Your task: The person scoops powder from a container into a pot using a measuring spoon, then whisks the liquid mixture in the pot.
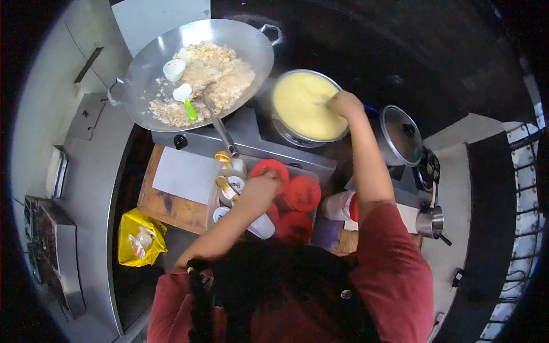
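Note:
My right hand (346,106) is over the right rim of a pot (297,137) of pale yellow liquid (303,103). Its fingers are closed, and whatever they hold is hidden or blurred by the steam. My left hand (264,188) is curled on a round red lid (272,170) among red-lidded jars in a clear plastic bin (246,160). More red lids (302,193) sit beside and below it. White containers with labels (230,188) stand left of my left wrist, one with a yellowish cap (222,156).
Upper left, a large wok (143,68) holds fried rice (226,68), a white bowl (174,70), a green-handled spatula (187,103) and a metal ladle (220,128). A glass-lidded pot (400,134), a jar (337,206) and a small saucepan (430,222) stand right. A yellow bag (134,237) lies left.

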Tool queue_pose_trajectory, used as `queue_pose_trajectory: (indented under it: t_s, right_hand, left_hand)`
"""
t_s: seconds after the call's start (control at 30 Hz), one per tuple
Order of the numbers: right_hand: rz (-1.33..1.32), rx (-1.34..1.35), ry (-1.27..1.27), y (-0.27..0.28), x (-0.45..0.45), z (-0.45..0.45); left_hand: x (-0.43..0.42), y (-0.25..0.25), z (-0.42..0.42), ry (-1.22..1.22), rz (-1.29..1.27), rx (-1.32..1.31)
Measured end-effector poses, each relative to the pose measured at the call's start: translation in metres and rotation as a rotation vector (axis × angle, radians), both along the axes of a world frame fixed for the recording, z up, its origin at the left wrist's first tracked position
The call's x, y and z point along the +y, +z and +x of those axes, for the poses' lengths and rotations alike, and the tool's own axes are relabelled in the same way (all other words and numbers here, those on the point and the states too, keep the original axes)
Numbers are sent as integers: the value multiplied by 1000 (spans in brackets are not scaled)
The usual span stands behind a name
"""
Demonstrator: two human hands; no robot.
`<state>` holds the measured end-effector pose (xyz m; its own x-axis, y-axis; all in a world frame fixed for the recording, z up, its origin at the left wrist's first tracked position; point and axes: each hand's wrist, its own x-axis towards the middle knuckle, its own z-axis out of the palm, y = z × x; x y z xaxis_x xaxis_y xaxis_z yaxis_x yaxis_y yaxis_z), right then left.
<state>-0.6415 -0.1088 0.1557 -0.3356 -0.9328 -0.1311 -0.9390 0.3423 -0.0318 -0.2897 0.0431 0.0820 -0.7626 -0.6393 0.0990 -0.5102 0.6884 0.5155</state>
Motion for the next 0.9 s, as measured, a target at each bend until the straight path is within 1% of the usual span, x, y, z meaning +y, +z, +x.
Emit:
queue_pose_trajectory:
  t_s: [0.03, 0.07, 0.13, 0.17, 0.2, 0.27, 0.3, 0.33, 0.4, 0.43, 0.47, 0.53, 0.57, 0.6, 0.67, 0.7, 0.73, 0.8, 0.83, 0.87, 0.9]
  right_hand:
    - [-152, -51, 14, -10, 1, 6]
    - [-155, -49, 16, -11, 2, 3]
    - [67, -204, 274, 1, 11, 16]
    - [150, -229, 220, 23, 23, 27]
    - [145, -228, 235, 23, 16, 22]
    - [127, -33, 140, 16, 15, 7]
    - [183, 7, 43, 26, 12, 12]
    - [186, 11, 27, 20, 10, 12]
    - [-110, -91, 58, 12, 7, 20]
    - [-88, -187, 116, 12, 9, 25]
    - [-90, -187, 120, 15, 14, 27]
    - [-14, -229, 209, 25, 24, 34]
    - [97, -252, 166, 38, 27, 34]
    - [95, -250, 174, 36, 22, 31]
    - [-174, -76, 87, 13, 15, 12]
    - [-409, -73, 69, -21, 3, -6]
    - [-409, -64, 59, -19, 6, -5]
    - [-303, -357, 164, -19, 3, 9]
    - [-234, -439, 232, -14, 7, 16]
    - [-233, -444, 240, -7, 13, 20]
    - [-116, -365, 213, 9, 22, 25]
  left_hand:
    - [-2, -1, -1, -3, -86, 124]
    - [-3, -1, -2, -2, -89, 125]
    - [-4, 9, 2, -6, 55, -112]
    - [-6, 10, 3, 10, 49, -114]
    - [-6, 10, 3, 13, 48, -120]
    - [-2, 10, 4, 6, 61, -125]
    - [-1, 12, 4, 20, 35, -93]
    - [0, 14, 2, 30, 7, -56]
    - [-2, 10, 1, -1, 16, -24]
    - [-4, 9, 1, -11, 23, -1]
    - [-4, 9, 1, -7, 21, -1]
    - [-3, 16, 3, 6, 99, -134]
    - [-4, 19, 4, 19, 94, -133]
    - [-2, 22, 5, 34, 90, -128]
    - [1, 18, 3, 29, 88, -118]
    - [1, 8, 3, 29, 41, -59]
    - [0, 3, 2, 30, -6, 2]
    - [-4, -1, 0, 4, -8, 10]
    - [-5, 0, 2, -8, -9, 10]
    - [-4, 2, 3, 0, -9, 6]
    - [-3, 8, 2, 17, 42, -54]
